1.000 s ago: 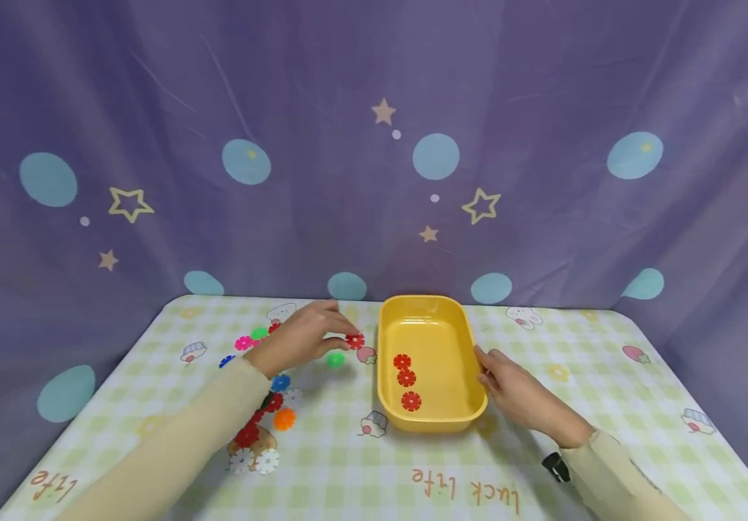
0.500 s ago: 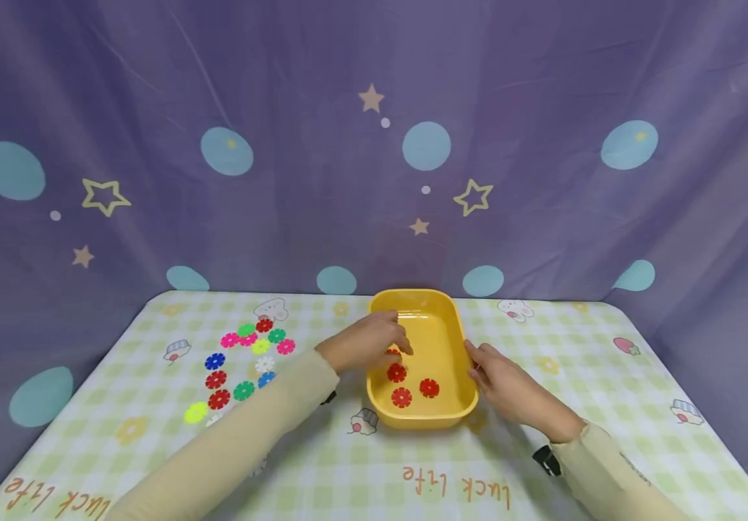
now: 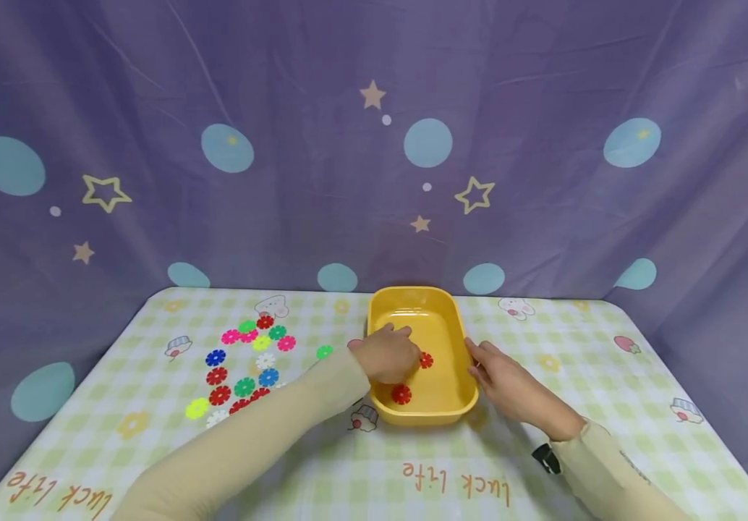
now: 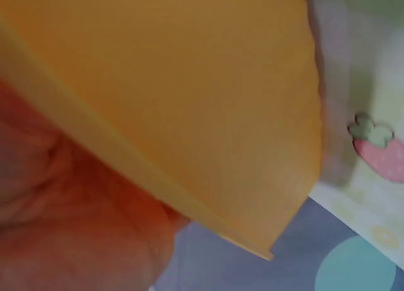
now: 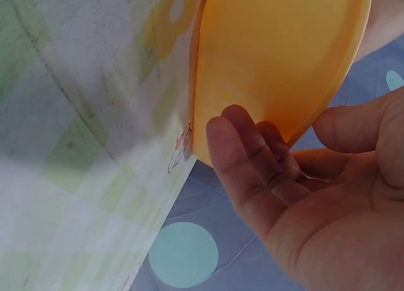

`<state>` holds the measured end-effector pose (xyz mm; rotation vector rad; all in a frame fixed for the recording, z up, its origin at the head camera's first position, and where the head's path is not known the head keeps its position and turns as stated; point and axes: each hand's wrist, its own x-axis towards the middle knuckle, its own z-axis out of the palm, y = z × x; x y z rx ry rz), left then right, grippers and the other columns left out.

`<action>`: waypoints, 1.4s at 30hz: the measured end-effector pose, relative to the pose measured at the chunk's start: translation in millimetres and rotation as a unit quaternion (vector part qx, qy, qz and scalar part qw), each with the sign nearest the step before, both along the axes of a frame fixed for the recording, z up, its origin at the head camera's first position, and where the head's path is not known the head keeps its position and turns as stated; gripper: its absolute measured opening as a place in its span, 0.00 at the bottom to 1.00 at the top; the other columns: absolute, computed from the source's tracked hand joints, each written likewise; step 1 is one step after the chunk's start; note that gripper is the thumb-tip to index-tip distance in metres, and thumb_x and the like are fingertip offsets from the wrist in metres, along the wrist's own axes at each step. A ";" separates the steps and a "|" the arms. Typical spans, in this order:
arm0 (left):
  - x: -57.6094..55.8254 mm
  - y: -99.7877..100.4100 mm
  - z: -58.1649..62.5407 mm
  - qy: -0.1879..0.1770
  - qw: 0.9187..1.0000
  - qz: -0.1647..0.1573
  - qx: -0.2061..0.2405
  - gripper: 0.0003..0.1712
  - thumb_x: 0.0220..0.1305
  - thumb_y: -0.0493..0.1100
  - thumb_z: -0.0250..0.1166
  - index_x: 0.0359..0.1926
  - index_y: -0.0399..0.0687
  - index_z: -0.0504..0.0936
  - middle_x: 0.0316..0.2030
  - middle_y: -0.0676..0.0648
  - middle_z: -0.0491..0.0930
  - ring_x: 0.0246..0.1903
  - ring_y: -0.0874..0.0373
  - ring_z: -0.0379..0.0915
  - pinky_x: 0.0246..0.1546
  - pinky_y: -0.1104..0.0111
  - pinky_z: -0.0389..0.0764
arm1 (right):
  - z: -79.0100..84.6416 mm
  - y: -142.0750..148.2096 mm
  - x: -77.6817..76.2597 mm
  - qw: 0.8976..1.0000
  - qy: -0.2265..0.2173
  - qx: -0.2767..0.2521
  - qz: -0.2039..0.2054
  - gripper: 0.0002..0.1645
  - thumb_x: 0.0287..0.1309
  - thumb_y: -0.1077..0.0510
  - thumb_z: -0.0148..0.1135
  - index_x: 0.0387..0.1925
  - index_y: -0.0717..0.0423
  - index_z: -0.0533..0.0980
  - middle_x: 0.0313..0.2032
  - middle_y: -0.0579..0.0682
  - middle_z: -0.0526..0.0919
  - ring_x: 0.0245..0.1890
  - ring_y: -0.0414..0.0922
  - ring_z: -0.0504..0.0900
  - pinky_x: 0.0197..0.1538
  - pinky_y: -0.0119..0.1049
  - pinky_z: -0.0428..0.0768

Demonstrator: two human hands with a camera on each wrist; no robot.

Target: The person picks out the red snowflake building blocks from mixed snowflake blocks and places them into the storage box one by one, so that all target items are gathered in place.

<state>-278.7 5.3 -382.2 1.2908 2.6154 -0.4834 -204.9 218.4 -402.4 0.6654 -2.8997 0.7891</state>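
Note:
A yellow plastic tray (image 3: 421, 418) stands at the table's middle. My left hand (image 3: 388, 354) reaches over its left wall, fingers pointing down inside; the hand hides its own fingertips. Just right of those fingers lies a red flower-shaped disc (image 3: 426, 359), and another red disc (image 3: 401, 394) is nearer the front wall. In the left wrist view the tray's wall (image 4: 208, 114) blocks what the fingers touch. My right hand (image 3: 511, 383) holds the tray's right side: in the right wrist view the thumb (image 5: 347, 128) meets the rim and the other fingers lie against the outer wall.
Several coloured flower discs lie scattered at left, among them a blue disc (image 3: 215, 357) and a yellow disc (image 3: 197, 408). A lone green disc (image 3: 325, 352) lies nearer the tray. The left sleeve (image 3: 263, 434) covers part of the group. A purple curtain (image 3: 283, 145) hangs behind the table.
My left hand has moved from the discs, where it had a red disc at its fingertips, rightward into the tray. One red disc inside has shifted toward the back. The right hand keeps its place.

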 end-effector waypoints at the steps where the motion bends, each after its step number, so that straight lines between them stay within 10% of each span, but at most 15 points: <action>1: -3.8 -0.1 1.3 0.000 1.000 0.015 -0.009 0.07 0.63 0.42 0.60 0.38 0.59 0.83 0.39 0.60 0.80 0.53 0.57 0.62 0.52 0.61 0.62 | -0.5 -0.1 -0.3 1.000 0.002 0.000 0.001 0.29 0.64 0.67 0.53 0.64 0.74 0.60 0.30 0.45 0.66 0.26 0.37 0.65 0.33 0.32 0.69; 6: -20.1 -5.0 6.3 0.009 0.997 0.078 -0.020 0.06 0.64 0.41 0.59 0.34 0.54 0.83 0.33 0.57 0.81 0.56 0.54 0.62 0.56 0.59 0.60 | -1.7 -1.9 -1.8 1.000 0.013 0.000 0.009 0.29 0.64 0.67 0.53 0.64 0.74 0.60 0.30 0.44 0.66 0.26 0.37 0.65 0.33 0.32 0.69; 13: -28.8 -10.1 8.3 0.046 0.995 0.087 -0.006 0.08 0.64 0.43 0.58 0.29 0.54 0.81 0.25 0.56 0.77 0.43 0.55 0.65 0.43 0.63 0.60 | -0.9 -3.3 -3.3 1.000 0.014 0.002 0.014 0.29 0.65 0.67 0.53 0.64 0.74 0.59 0.29 0.44 0.66 0.25 0.36 0.64 0.33 0.32 0.69; 36: -12.0 -4.6 4.2 0.015 0.995 0.094 -0.012 0.07 0.63 0.44 0.58 0.29 0.54 0.80 0.24 0.56 0.75 0.41 0.56 0.63 0.47 0.61 0.57 | -0.7 -0.5 -0.5 1.000 0.016 0.006 0.007 0.29 0.64 0.67 0.53 0.64 0.74 0.60 0.29 0.44 0.65 0.25 0.36 0.64 0.34 0.33 0.68; 42: -13.5 -15.4 5.1 0.015 0.995 0.087 0.055 0.08 0.62 0.41 0.59 0.38 0.54 0.84 0.31 0.56 0.79 0.45 0.55 0.63 0.48 0.60 0.57 | -2.6 0.7 0.7 1.000 0.013 0.005 0.003 0.29 0.65 0.67 0.53 0.64 0.73 0.60 0.29 0.44 0.65 0.25 0.36 0.64 0.33 0.32 0.68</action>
